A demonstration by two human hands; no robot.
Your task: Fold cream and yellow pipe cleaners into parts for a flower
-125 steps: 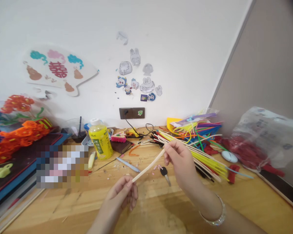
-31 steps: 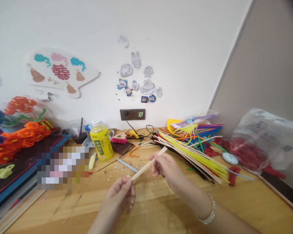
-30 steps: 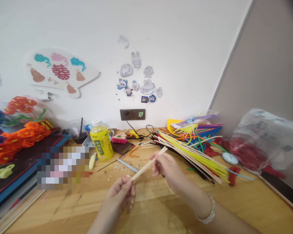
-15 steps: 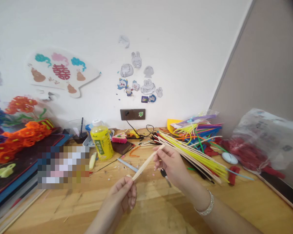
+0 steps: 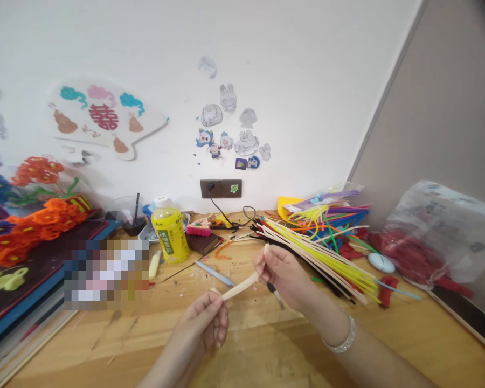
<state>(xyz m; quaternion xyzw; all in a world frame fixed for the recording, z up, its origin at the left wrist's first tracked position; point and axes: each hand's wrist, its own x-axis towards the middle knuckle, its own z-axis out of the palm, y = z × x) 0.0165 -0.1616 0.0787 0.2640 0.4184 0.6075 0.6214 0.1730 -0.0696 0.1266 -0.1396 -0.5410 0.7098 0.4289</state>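
Between my two hands runs a small bundle of cream pipe cleaners [image 5: 242,287], bowed downward in a shallow curve. My left hand [image 5: 208,318] pinches its lower end between thumb and fingers. At the upper end my right hand [image 5: 281,269] is closed around it, and a short tip pokes up above the thumb. How many stems are in the bundle I cannot tell. Close behind my right hand lies a loose pile of yellow, cream and black pipe cleaners [image 5: 331,258]. A light blue pen-like stick [image 5: 214,273] rests on the table beyond my left hand.
A yellow drink bottle [image 5: 170,231] stands at the back left. Orange fuzzy flowers [image 5: 44,226] lie on a dark tray at far left. On the right are a white computer mouse [image 5: 381,263] and a plastic bag [image 5: 436,237] with red stems. Wall sockets [image 5: 221,188] hold a plugged cable.
The bundle of cream pipe cleaners was straight and now bends into a curve near my right hand. My right fingers have curled further around it. My left hand keeps its pinch.
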